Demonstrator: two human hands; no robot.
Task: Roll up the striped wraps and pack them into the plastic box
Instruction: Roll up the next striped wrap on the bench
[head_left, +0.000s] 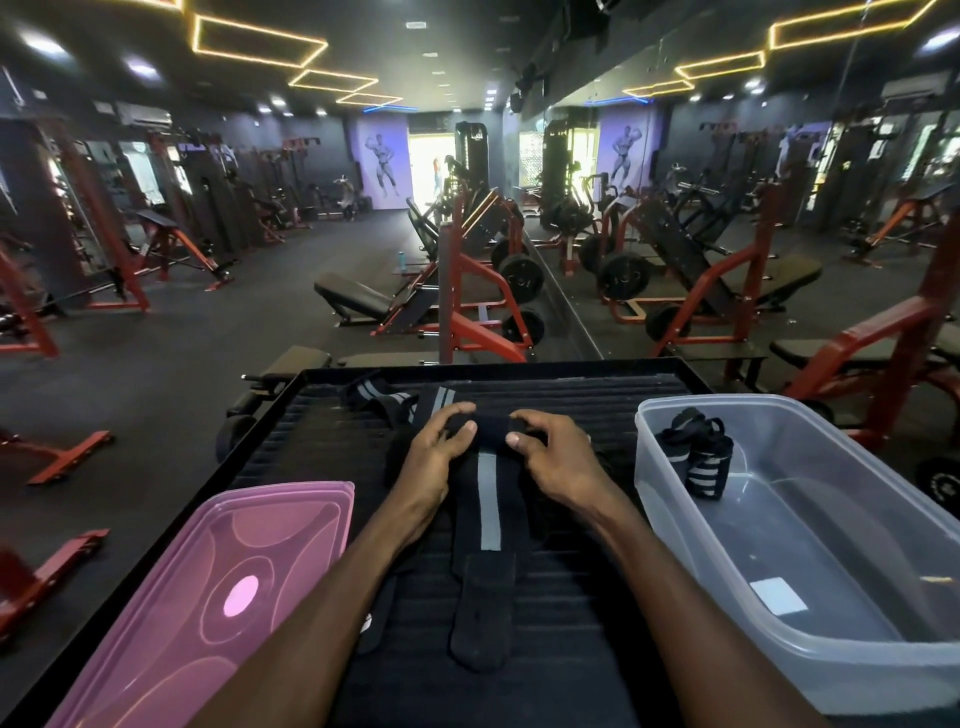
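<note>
A black wrap with a grey stripe (488, 514) lies lengthwise on the dark ribbed platform (597, 400), its far end curled into a small roll. My left hand (441, 447) and my right hand (550, 457) pinch that rolled end from either side, fingers curled over it. More striped wraps (395, 397) lie loose just beyond my hands. The clear plastic box (810, 670) stands to the right, with rolled striped wraps (701, 457) in its far left corner.
A pink translucent lid (208, 587) lies at the platform's near left. Beyond the platform's far edge stand red gym machines, benches and weight plates, with a mirror wall on the right.
</note>
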